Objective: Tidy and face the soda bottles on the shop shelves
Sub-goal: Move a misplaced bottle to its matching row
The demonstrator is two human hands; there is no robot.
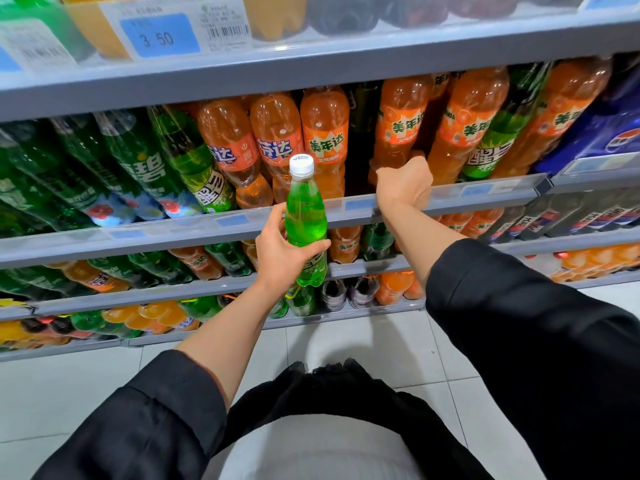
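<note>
My left hand grips a small bright green soda bottle with a white cap, upright in front of the shelf rail. My right hand reaches onto the shelf with curled fingers at the base of an orange bottle; I cannot tell whether it grips it. A dark gap lies between that bottle and the orange bottles to the left. Dark green bottles fill the shelf's left part.
A grey shelf rail with price labels runs across in front of the bottles. Blue cola packs stand at the right. An upper shelf hangs overhead. Lower shelves hold more bottles above a white tiled floor.
</note>
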